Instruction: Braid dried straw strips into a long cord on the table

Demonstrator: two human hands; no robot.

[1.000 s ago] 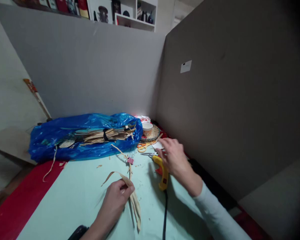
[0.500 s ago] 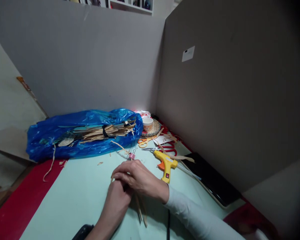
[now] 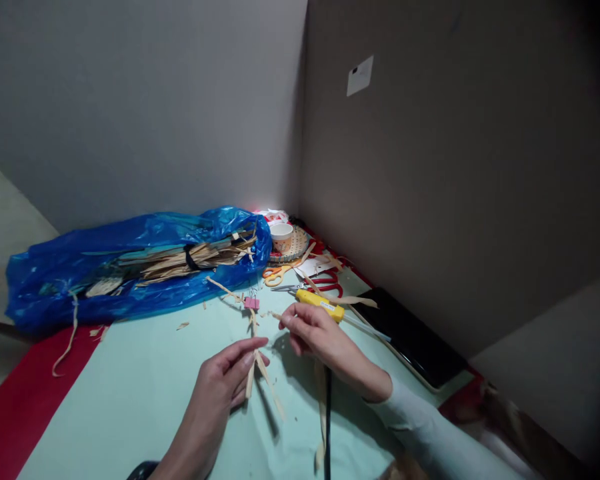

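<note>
A thin twisted straw strand (image 3: 255, 325) runs down from a pink binder clip (image 3: 251, 303), its two loose ends splayed below. My left hand (image 3: 225, 373) pinches this strand between thumb and fingers, just above where the ends part. To the right, my right hand (image 3: 320, 337) is closed on a separate straw strip (image 3: 321, 407); its short tip pokes out past the fingertips, and a long tail hangs beneath the hand. Partly covered by the right hand is a yellow glue gun (image 3: 325, 307), whose handle is hidden.
A blue plastic bag (image 3: 40, 287) holding a tied straw bundle (image 3: 200, 260) lies at the back left. Behind the clip are orange-handled scissors (image 3: 276, 275), red-handled pliers (image 3: 333, 288) and a paper cup (image 3: 282, 239). A black tablet (image 3: 415, 340) lies right; scraps dot the table (image 3: 145, 387).
My hands were together over the strand and have come apart. The right hand has moved right with a straw strip, uncovering the strand and clip. The view has shifted slightly.
</note>
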